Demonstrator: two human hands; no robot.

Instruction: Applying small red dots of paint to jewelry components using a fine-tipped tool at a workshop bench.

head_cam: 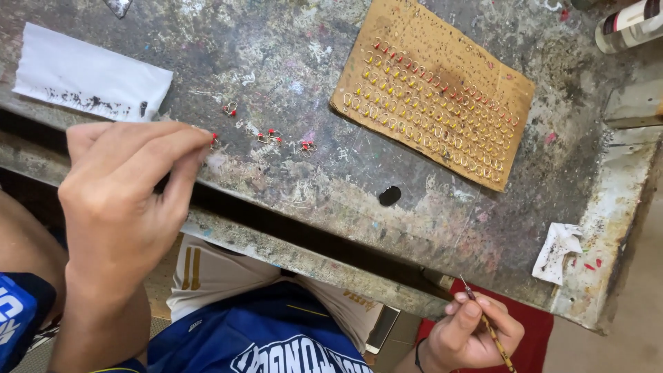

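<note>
While the left hand (121,207) filled the left of the frame, its thumb and forefinger were pinched on a tiny red-tipped hook (214,138), held at the very fingertips just above the paint-stained table (290,55). A white paper sheet (90,76) lay in the upper left. Just right of the pinch, more loose red-tipped hooks (271,137) sat scattered on the table, near but apart from the fingers. Further right, a cardboard sheet (442,27) carried rows of yellow and red hooks. At lower right, the right hand (469,335) was closed on a thin brush (487,324), below the table edge and well apart from the hook. Such a slight pinch could probably let the hook slip or prick, and wet paint might smear against the fingertips.
</note>
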